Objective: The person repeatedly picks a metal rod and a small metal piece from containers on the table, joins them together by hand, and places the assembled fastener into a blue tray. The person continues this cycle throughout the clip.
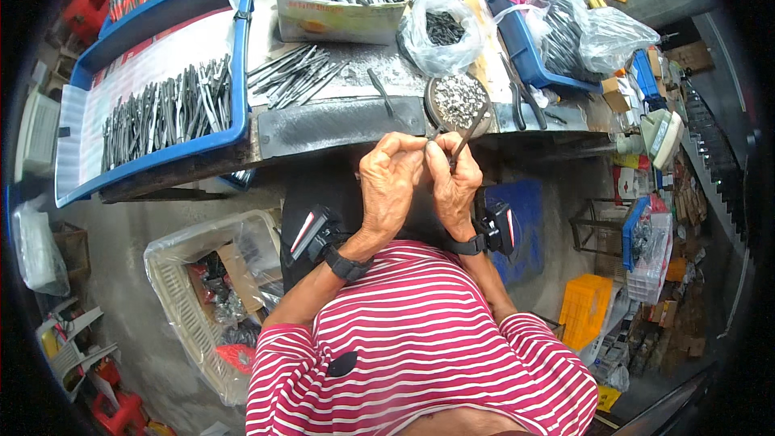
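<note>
My left hand and my right hand meet at the table's near edge, fingertips almost touching. A dark, slim metal strip slants up and to the right out of my right hand, pinched between thumb and fingers. My left thumb and forefinger close at the same spot; what they pinch is too small to make out. Just beyond the fingertips sits a round dish heaped with small silvery metal parts. Left of it lies one dark slim piece; pliers with dark handles lie to its right.
A blue tray of upright dark metal pieces stands left, beside a loose pile of rods. Behind are a filled box and a plastic bag of dark parts. Another blue tray holds bags. A lined basket stands below.
</note>
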`<state>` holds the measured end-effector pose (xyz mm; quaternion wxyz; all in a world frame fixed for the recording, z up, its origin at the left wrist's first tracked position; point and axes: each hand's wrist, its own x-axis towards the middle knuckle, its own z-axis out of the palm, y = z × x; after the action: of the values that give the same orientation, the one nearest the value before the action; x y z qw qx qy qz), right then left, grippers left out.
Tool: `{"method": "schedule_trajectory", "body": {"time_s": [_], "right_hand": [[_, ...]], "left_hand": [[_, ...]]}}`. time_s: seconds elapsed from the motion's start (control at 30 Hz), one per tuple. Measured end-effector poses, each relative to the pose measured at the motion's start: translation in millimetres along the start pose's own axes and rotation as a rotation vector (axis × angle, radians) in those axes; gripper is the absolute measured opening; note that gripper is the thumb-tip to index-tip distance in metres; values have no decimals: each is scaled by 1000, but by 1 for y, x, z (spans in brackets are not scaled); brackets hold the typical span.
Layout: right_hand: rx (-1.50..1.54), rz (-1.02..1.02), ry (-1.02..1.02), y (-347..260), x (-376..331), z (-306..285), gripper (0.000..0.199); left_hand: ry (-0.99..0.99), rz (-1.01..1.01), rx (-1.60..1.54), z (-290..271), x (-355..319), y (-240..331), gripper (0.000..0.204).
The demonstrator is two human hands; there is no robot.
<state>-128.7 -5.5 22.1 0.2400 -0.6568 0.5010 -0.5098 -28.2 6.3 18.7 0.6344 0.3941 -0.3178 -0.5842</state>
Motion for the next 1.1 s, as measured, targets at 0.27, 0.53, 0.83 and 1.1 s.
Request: {"method": "schedule_trajectory", "body": {"time_s": [0.27, 0.53, 0.83, 1.1], "right_hand": [[-154, -95, 12, 9, 0, 6, 13], [106, 123, -27, -2, 0, 7, 23], [226, 256, -100, -2, -5, -1, 16], [236, 301, -97, 3, -3, -9, 16]], "left_hand": [[-11, 8, 10, 3, -2, 1, 7], [-84, 0, 74, -8, 7, 6, 8], [165, 574, 846, -59, 72, 38, 13], [295, 556, 1510, -75, 104, 33, 17]]}}
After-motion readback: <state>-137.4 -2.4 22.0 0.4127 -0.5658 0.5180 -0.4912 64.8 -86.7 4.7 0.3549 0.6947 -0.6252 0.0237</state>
